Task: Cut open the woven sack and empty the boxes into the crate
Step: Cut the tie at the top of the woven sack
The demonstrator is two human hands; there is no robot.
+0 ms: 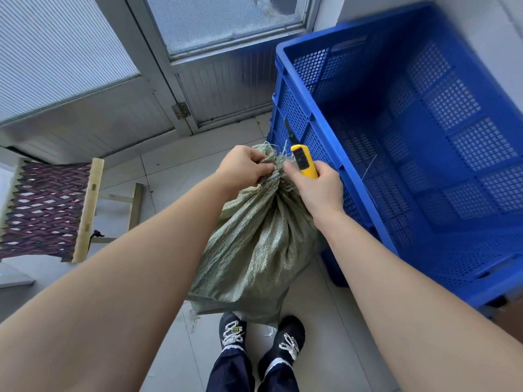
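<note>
The green woven sack (254, 239) stands on the tiled floor (175, 171) just beside the blue crate (424, 154), above the person's shoes (261, 335). The left hand (243, 168) has its grip closed on the bunched sack neck. The right hand (317, 188) is wrapped around a yellow utility knife (304, 159), its blade pointing up.

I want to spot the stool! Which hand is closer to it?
Left. The left hand grips the tied neck of the sack, on the side toward the stool. The right hand holds the yellow knife on the sack's far side, by the blue crate.
</note>
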